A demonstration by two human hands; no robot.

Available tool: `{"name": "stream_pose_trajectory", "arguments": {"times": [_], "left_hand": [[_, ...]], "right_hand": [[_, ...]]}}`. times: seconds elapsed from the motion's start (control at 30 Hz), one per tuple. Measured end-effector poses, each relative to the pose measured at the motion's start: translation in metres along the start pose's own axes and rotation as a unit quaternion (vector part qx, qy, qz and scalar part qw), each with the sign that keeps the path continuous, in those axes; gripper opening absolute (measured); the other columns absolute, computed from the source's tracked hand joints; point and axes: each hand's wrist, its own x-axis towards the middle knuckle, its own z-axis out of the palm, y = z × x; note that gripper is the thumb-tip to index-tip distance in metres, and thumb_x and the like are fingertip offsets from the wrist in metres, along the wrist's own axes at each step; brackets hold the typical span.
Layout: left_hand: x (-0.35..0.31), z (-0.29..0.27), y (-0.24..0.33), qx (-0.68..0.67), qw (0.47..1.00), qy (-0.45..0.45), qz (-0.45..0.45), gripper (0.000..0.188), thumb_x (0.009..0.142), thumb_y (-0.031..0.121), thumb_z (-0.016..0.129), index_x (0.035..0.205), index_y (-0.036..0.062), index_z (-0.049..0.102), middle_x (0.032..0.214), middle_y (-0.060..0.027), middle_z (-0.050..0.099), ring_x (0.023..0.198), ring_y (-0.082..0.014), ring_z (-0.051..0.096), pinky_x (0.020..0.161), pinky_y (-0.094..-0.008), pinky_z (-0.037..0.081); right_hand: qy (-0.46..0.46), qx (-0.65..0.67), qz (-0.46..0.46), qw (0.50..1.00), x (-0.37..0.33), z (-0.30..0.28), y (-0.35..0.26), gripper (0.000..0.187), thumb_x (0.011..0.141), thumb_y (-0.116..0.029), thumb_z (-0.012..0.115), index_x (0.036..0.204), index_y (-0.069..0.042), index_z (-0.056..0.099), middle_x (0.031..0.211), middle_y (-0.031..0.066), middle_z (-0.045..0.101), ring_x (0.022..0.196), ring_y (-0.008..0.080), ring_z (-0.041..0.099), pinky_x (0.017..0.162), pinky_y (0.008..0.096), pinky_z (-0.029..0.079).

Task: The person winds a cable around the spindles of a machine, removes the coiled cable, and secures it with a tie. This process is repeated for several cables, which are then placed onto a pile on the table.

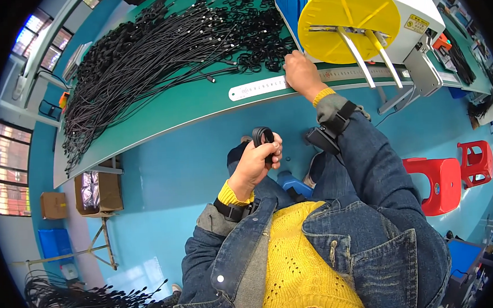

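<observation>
My left hand (256, 160) is closed around a coiled black cable (263, 135), held above the floor in front of my legs. Up at the green table, my right hand (302, 73) rests over a metal ruler (260, 88) lying along the front edge. Its fingers are curled together by the lower corner of a white and blue machine; whatever they grip is hidden. Right beside that hand stands the machine's yellow disc (348, 21) with two rods sticking out. Small black cable coils (257, 61) lie just left of the right hand.
A large heap of long black cables (158, 58) covers the left of the table (144, 123). Red stools (440, 183) stand on the right. Cardboard boxes (54, 205) sit at the left, and more black cables (92, 301) hang at the lower left.
</observation>
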Motion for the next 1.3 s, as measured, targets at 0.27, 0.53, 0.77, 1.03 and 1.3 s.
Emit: {"name": "stream_pose_trajectory", "arguments": {"times": [0.27, 0.53, 0.77, 1.03, 1.3], "left_hand": [[-0.003, 0.020, 0.008, 0.036, 0.992, 0.079, 0.092, 0.012, 0.083, 0.010, 0.051, 0.092, 0.0029, 0.052, 0.070, -0.0018, 0.046, 0.057, -0.0091, 0.043, 0.049, -0.0237, 0.038], [0.013, 0.009, -0.012, 0.227, 0.967, 0.100, 0.055, 0.011, 0.083, 0.012, 0.053, 0.089, 0.0022, 0.053, 0.063, 0.0000, 0.047, 0.050, -0.0081, 0.043, 0.044, -0.0225, 0.038], [0.008, 0.014, -0.027, 0.224, 0.973, 0.005, -0.053, 0.011, 0.082, 0.011, 0.055, 0.087, 0.0019, 0.055, 0.061, 0.0008, 0.047, 0.050, -0.0074, 0.044, 0.044, -0.0209, 0.038], [-0.002, 0.037, -0.025, 0.204, 0.955, -0.061, -0.207, 0.016, 0.078, 0.011, 0.058, 0.090, 0.0007, 0.055, 0.063, 0.0009, 0.046, 0.051, -0.0062, 0.043, 0.044, -0.0190, 0.034], [-0.006, 0.023, -0.029, 0.176, 0.970, -0.029, -0.167, 0.030, 0.070, 0.007, 0.063, 0.098, 0.0026, 0.053, 0.068, 0.0004, 0.045, 0.056, -0.0069, 0.042, 0.043, -0.0198, 0.030]], "right_hand": [[-0.278, 0.615, 0.365, 0.641, -0.084, -0.066, -0.067, 0.017, 0.085, -0.026, 0.060, 0.082, -0.010, 0.062, 0.065, -0.0068, 0.046, 0.057, 0.0018, 0.036, 0.046, 0.0175, 0.027], [-0.217, 0.695, 0.265, 0.632, -0.143, -0.079, -0.068, 0.016, 0.088, -0.021, 0.054, 0.087, -0.007, 0.061, 0.071, -0.0029, 0.054, 0.060, 0.0026, 0.044, 0.048, 0.0176, 0.035], [-0.366, 0.666, 0.341, 0.553, -0.165, -0.104, -0.041, 0.016, 0.088, -0.015, 0.051, 0.097, -0.003, 0.059, 0.072, 0.0021, 0.059, 0.066, 0.0044, 0.053, 0.053, 0.0173, 0.043], [-0.375, 0.411, 0.017, 0.831, -0.121, -0.118, -0.033, 0.024, 0.081, -0.013, 0.059, 0.103, -0.005, 0.056, 0.072, 0.0023, 0.058, 0.064, 0.0063, 0.055, 0.044, 0.0163, 0.040], [-0.398, 0.586, 0.329, 0.624, -0.148, -0.086, -0.053, 0.025, 0.081, -0.018, 0.060, 0.098, -0.004, 0.049, 0.073, 0.0034, 0.055, 0.056, 0.0072, 0.052, 0.041, 0.0199, 0.038]]}}
